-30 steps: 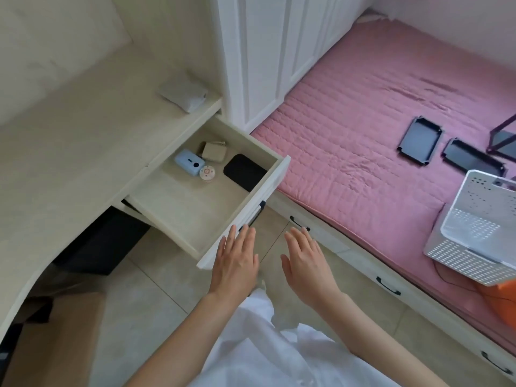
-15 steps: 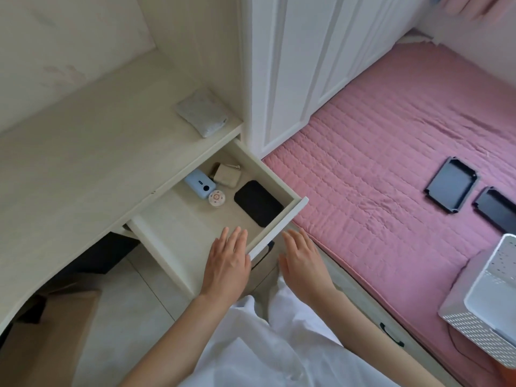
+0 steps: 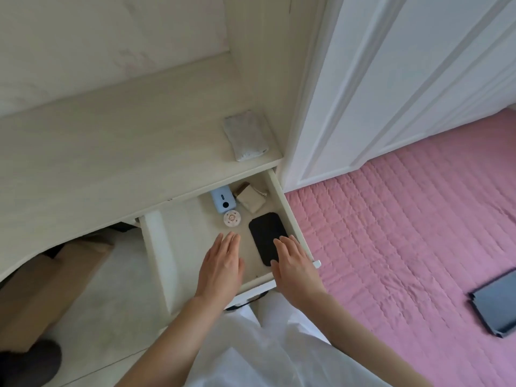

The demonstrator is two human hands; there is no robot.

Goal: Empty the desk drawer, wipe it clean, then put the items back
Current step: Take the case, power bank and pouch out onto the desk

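The pale wooden drawer (image 3: 284, 202) stands pulled out from under the desk (image 3: 111, 152). Inside lie a light blue device (image 3: 222, 203), a small beige pouch (image 3: 250, 199), a round white disc (image 3: 232, 218) and a flat black pad (image 3: 266, 233). My left hand (image 3: 222, 268) hovers flat over the drawer's bare floor, fingers straight. Beside it, my right hand (image 3: 293, 265) reaches over the near end of the black pad, fingers straight, holding nothing. A folded grey cloth (image 3: 245, 138) lies on the desk's right corner.
White wardrobe doors (image 3: 391, 88) rise right of the desk. A pink quilted mat (image 3: 405, 233) covers the floor to the right, with a dark tray (image 3: 497, 305) at its edge. A brown cardboard box (image 3: 50, 286) sits under the desk.
Both hands have moved forward from the drawer's front edge to above its inside. The view has tilted down and come closer to the drawer.
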